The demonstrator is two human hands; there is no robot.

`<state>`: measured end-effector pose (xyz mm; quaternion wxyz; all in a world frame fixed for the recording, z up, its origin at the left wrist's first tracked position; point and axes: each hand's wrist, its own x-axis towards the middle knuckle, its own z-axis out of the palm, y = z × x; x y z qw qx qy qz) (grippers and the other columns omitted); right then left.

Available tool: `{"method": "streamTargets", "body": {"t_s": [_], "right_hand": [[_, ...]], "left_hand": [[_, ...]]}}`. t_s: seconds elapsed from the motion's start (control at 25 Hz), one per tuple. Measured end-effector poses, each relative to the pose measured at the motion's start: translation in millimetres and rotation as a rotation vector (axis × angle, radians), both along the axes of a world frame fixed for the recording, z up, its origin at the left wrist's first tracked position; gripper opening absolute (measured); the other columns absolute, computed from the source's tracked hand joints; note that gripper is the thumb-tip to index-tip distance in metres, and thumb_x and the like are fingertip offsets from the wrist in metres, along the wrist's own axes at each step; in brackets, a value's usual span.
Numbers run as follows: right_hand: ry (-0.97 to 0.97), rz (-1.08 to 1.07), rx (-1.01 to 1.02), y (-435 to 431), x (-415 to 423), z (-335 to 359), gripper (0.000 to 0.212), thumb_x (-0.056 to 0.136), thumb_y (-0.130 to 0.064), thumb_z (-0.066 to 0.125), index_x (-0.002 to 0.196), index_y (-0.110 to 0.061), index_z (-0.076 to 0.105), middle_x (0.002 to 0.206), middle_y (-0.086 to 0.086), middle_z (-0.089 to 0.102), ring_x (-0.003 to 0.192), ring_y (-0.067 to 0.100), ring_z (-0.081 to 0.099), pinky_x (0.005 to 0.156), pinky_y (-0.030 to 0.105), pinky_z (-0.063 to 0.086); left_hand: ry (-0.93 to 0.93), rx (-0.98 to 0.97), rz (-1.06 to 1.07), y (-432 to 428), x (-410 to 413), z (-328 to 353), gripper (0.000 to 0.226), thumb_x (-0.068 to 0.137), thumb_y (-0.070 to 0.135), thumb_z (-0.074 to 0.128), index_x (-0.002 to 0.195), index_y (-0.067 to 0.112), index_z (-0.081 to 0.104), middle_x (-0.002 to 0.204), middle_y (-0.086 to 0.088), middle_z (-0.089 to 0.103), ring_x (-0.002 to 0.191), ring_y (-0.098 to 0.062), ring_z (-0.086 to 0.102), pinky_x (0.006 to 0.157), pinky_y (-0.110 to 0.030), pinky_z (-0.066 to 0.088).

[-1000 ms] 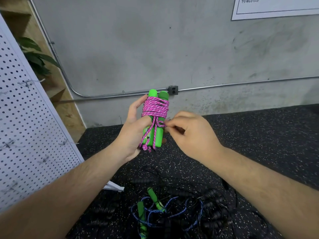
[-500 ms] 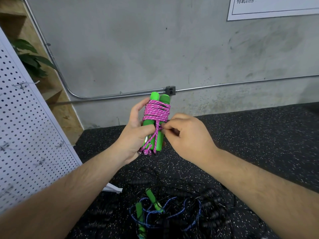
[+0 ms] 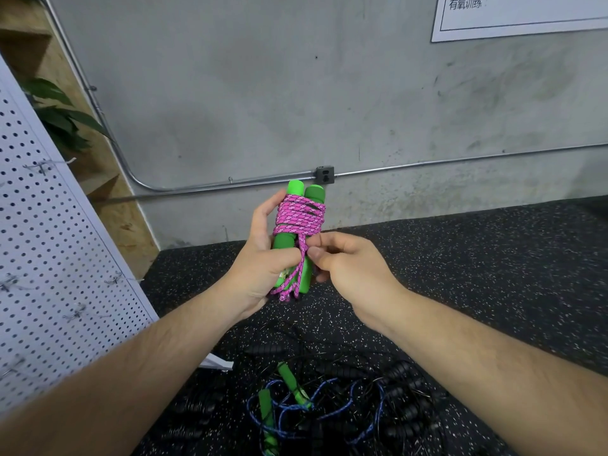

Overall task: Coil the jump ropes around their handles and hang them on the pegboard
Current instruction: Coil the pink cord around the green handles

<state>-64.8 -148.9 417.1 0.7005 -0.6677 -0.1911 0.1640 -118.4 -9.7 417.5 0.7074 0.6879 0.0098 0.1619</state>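
The green handles [image 3: 283,245] partly behind the left hand [image 3: 260,268]; wall sign [image 3: 526,14] half beyond the top edge

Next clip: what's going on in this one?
A person is bundling a pink jump rope around its two green handles. The left hand grips the handles upright, and the right hand pinches the loose strands below the coil, apparently securing the end. A blue jump rope and several black jump ropes lie tangled on the speckled floor. The white pegboard stands at the left.
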Motion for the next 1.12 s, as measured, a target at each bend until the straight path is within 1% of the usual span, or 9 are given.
{"method": "streamTargets", "body": {"t_s": [0.12,0.32,0.44,0.6,0.76,0.84,0.92,1.04,1.12], "right_hand": [[0.117,0.029,0.036,0,1,-1,0.015,0.097,-0.003,0.061,0.096,-0.013,0.073,0.082,-0.001,0.069,0.067,0.01,0.057,0.057,0.02,0.047],[0.134,0.042,0.052,-2,2,-4,0.016,0.097,-0.002,0.06,0.096,-0.01,0.074,0.08,0.0,0.069,0.066,0.01,0.057,0.057,0.021,0.048],[-0.045,-0.008,-0.007,-6,0,-1,0.012,0.094,-0.005,0.067,0.094,-0.011,0.077,0.086,0.005,0.07,0.062,0.008,0.059,0.06,0.02,0.051],[-0.419,-0.132,-0.105,-8,-1,-2,0.012,0.085,-0.014,0.077,0.088,-0.025,0.081,0.088,-0.009,0.072,0.08,0.008,0.067,0.079,0.028,0.055],[-0.46,-0.2,-0.089,-9,-5,0,0.018,0.084,-0.013,0.079,0.092,-0.022,0.066,0.082,-0.009,0.07,0.078,0.001,0.064,0.073,0.016,0.051],[-0.501,-0.183,-0.075,-7,-6,-1,0.017,0.086,-0.012,0.077,0.093,-0.02,0.063,0.083,-0.008,0.07,0.079,0.004,0.065,0.075,0.021,0.053],[-0.546,-0.132,-0.067,-6,-8,-1,0.012,0.091,-0.011,0.069,0.095,-0.022,0.066,0.085,-0.01,0.071,0.08,0.007,0.067,0.077,0.03,0.056],[-0.689,-0.057,-0.098,-8,-8,3,0.02,0.095,-0.013,0.064,0.107,-0.026,0.073,0.088,-0.014,0.073,0.079,0.007,0.069,0.076,0.032,0.057],[-0.83,-0.031,-0.188,-9,-2,8,0.028,0.094,-0.014,0.064,0.115,-0.03,0.075,0.092,-0.016,0.074,0.079,0.003,0.068,0.079,0.03,0.056]], "left_hand": [[0.012,0.043,0.015,1,-1,0,0.092,0.085,-0.026,0.05,0.145,0.042,0.038,0.097,-0.017,0.07,0.066,-0.025,0.061,0.053,-0.033,0.054],[0.005,0.136,0.045,0,-4,1,0.086,0.09,-0.016,0.053,0.148,0.046,0.036,0.104,-0.026,0.065,0.075,-0.031,0.051,0.061,-0.036,0.052],[0.014,0.177,0.078,-2,-4,3,0.079,0.092,-0.003,0.055,0.148,0.049,0.034,0.114,-0.026,0.067,0.08,-0.031,0.059,0.072,-0.047,0.055],[0.023,0.235,0.101,-2,-2,5,0.079,0.094,-0.012,0.044,0.146,0.047,0.035,0.12,-0.01,0.068,0.084,-0.015,0.065,0.073,-0.032,0.053],[0.004,0.194,0.084,-5,-2,7,0.08,0.088,-0.016,0.042,0.146,0.04,0.035,0.131,0.004,0.06,0.091,-0.005,0.064,0.071,-0.021,0.05],[0.0,0.141,0.078,-4,-2,8,0.077,0.079,-0.004,0.047,0.143,0.038,0.04,0.127,0.005,0.063,0.092,-0.008,0.064,0.07,-0.024,0.052],[0.009,0.082,0.058,0,-3,8,0.083,0.067,0.004,0.045,0.144,0.034,0.043,0.127,0.005,0.064,0.1,-0.015,0.064,0.079,-0.031,0.053],[0.047,0.131,0.027,4,-5,10,0.082,0.069,0.003,0.044,0.145,0.035,0.044,0.129,0.009,0.064,0.114,-0.017,0.062,0.094,-0.036,0.052],[0.092,0.179,0.001,4,-6,10,0.08,0.073,0.0,0.046,0.141,0.041,0.045,0.121,0.013,0.068,0.108,-0.018,0.064,0.092,-0.039,0.052]]}}
